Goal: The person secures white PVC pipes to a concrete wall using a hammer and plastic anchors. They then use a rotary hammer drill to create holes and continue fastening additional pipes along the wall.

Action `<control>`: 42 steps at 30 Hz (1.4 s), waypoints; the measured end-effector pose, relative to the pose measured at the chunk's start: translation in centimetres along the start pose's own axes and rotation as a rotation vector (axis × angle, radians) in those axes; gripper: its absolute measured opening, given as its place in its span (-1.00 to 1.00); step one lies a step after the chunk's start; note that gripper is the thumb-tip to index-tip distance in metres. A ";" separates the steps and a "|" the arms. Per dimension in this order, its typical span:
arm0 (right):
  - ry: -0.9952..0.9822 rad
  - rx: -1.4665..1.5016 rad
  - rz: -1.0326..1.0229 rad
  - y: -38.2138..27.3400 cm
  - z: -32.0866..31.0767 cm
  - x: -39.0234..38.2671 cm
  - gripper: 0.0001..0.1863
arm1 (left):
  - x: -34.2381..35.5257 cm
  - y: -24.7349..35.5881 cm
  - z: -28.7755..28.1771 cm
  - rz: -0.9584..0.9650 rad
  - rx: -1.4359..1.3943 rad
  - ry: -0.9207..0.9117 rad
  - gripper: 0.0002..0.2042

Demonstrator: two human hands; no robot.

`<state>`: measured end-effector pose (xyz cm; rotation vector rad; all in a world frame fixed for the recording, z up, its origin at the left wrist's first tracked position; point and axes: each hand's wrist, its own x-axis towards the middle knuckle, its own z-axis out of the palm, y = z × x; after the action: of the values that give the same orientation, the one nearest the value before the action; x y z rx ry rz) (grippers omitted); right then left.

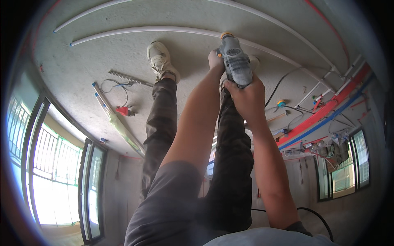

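Observation:
A grey, dusty power drill (237,61) with an orange collar at its front is held out over the concrete floor, above my right shoe. My left hand (216,60) is closed at the drill's left side, near the collar, its fingers partly hidden by the tool. My right hand (246,92) grips the rear of the drill, thumb showing underneath. My left shoe (159,60) stands on the floor beside a long drill bit (120,76), a looped cable and a small red object (125,110).
Long white pipes (163,28) lie across the floor ahead. More pipes (105,107) lie at left. At right are red (336,100) and blue (337,113) lines, cables and a yellow-and-teal tape-like object (281,103). Windows (86,192) stand at both sides; a black cord (320,217) runs behind me.

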<state>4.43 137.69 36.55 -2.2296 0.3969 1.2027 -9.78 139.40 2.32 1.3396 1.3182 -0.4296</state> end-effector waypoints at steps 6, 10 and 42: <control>0.061 -0.043 -0.119 0.4 -0.3 0.9 -0.66 | -1.6 3.5 -0.1 -0.052 0.004 0.074 -0.70; 0.074 0.074 -0.063 1.3 -0.7 1.2 -0.67 | -2.5 6.2 -0.4 -0.080 0.063 -0.083 -0.69; -0.187 -0.083 -0.410 -28.2 -0.7 -32.2 -0.61 | -24.4 24.3 -32.3 0.167 -0.503 0.125 -0.61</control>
<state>1.28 159.36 73.36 -2.1052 -0.1808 1.2013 -10.50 163.36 43.04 1.0498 1.2941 0.1027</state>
